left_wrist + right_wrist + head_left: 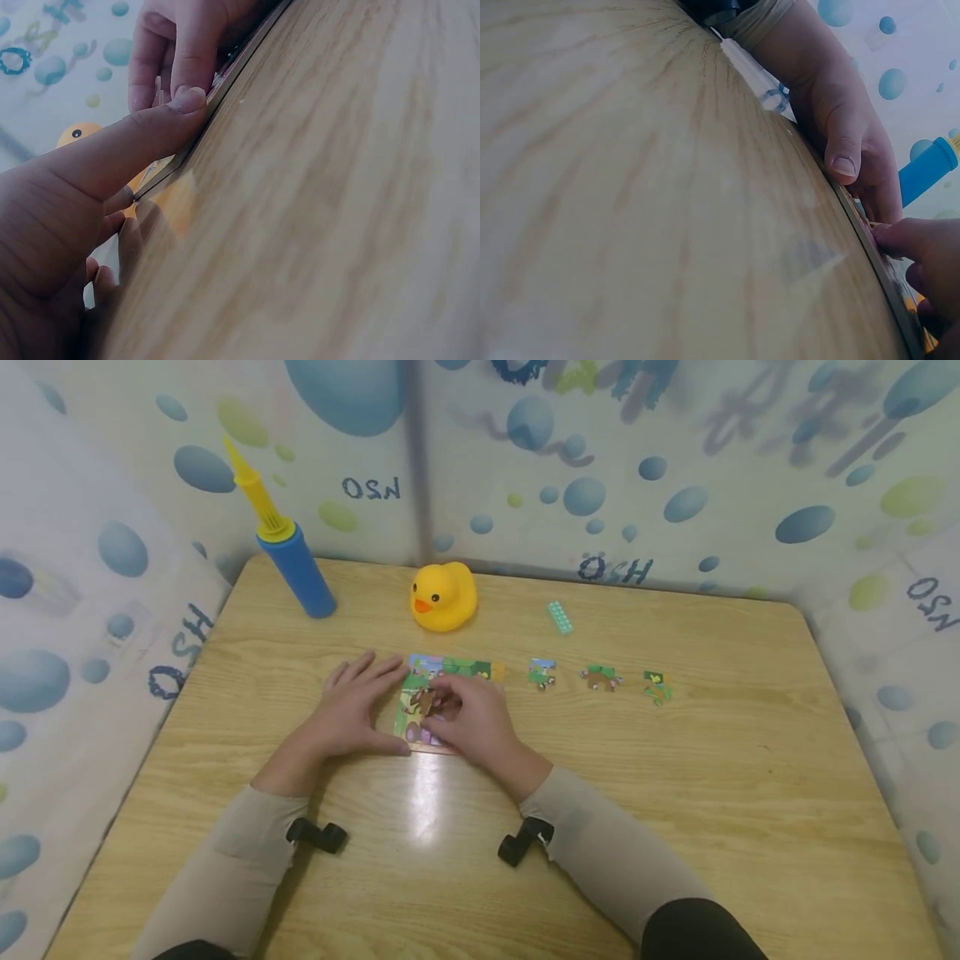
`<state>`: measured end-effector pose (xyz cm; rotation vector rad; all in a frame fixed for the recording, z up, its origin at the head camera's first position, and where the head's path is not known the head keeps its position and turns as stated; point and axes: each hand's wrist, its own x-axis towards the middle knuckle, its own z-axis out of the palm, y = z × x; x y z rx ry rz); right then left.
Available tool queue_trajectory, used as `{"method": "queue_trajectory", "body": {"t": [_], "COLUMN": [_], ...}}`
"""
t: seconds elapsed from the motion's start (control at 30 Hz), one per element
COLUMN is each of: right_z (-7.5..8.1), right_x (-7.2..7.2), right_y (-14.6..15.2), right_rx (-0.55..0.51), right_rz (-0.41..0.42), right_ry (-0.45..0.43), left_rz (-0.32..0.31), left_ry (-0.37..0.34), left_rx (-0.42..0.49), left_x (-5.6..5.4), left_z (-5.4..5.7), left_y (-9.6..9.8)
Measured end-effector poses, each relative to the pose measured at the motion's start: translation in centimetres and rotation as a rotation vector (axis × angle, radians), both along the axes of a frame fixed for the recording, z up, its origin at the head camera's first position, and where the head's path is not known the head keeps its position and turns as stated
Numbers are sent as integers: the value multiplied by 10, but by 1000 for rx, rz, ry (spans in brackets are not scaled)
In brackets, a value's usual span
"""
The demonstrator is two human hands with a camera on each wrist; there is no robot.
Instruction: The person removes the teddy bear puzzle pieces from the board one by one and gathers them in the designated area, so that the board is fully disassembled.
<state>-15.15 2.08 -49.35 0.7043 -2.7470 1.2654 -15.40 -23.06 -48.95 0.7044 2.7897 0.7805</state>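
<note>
Pinches a small brown-patterned jigsaw piece point(422, 701) in the right hand point(477, 717), over a flat, colourful rectangular puzzle board point(402, 717) on the pale wood-grain tabletop point(720, 793). Rests the left hand point(351, 708), spread, along the board's left side. Has three loose multicoloured jigsaw pieces point(600, 677) farther right.

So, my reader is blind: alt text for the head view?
The right hand pinches a piece over a jigsaw puzzle; the left hand touches its edge. Three loose pieces lie rightward; behind are an air pump, rubber duck and toy brick.

Three loose pieces point(601, 678) lie right of the puzzle point(429, 668).
</note>
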Motion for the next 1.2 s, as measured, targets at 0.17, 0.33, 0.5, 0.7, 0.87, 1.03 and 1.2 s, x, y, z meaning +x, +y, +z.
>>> {"method": "queue_trajectory", "body": {"t": [0.17,0.33,0.5,0.7,0.87,1.03,1.2], "right_z": [-1,-5,-4,-6,-6,-6,-6], "right_x": [0,1,0,0,2,6,12], "right_y": [1,1,1,4,9,18,35], "right_rx": [-73,-133,-108,-167,-268,-279,-232], "right_rz": [10,-6,-26,7,60,70,79], "right_ry": [-4,-34,-23,25,66,155,249], "left_rz": [-2,-2,1,3,4,1,-7], "left_ry": [9,2,-4,-12,-4,11,28], "left_rx": [7,0,-5,-1,-5,-5,-8], "left_x": [0,0,0,0,0,0,-1], "left_z": [-1,-2,0,0,-1,-1,-2], "left_y": [-1,-1,-1,-1,-2,-1,-1]}}
